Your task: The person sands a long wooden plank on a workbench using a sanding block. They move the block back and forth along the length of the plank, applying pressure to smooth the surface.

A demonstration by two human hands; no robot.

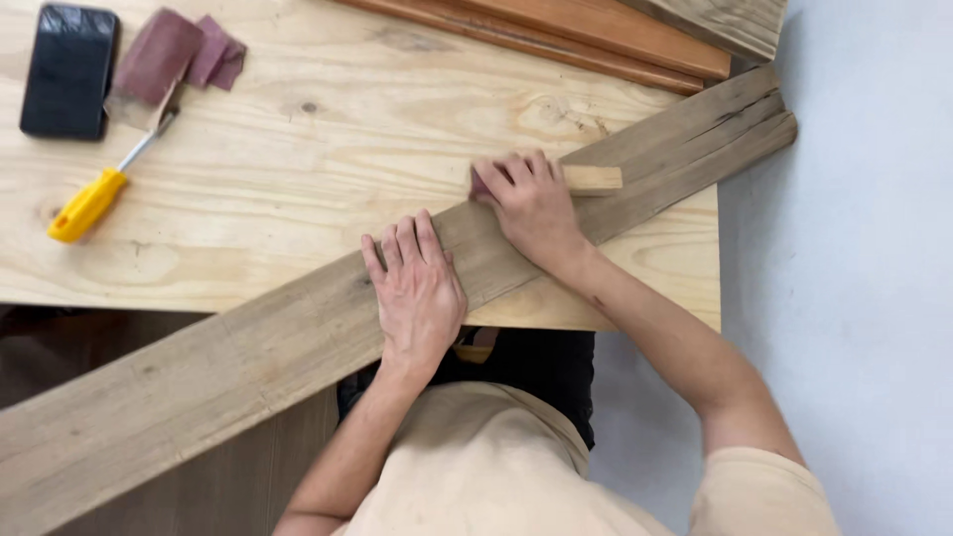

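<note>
A long weathered wooden plank [248, 342] lies diagonally across a plywood tabletop [328, 159], running from the lower left to the upper right. My left hand [417, 288] rests flat on the plank near its middle, fingers spread. My right hand [531, 203] is closed over a small pale wooden block [594, 179] wrapped with reddish sandpaper, pressed against the plank's upper edge. Only the block's right end shows past my fingers.
A black sanding block [68, 69] and reddish sandpaper pieces [174, 52] lie at the table's far left. A yellow-handled tool [94, 199] lies below them. Orange-brown boards [576, 35] lie along the far edge. Grey floor [854, 248] is on the right.
</note>
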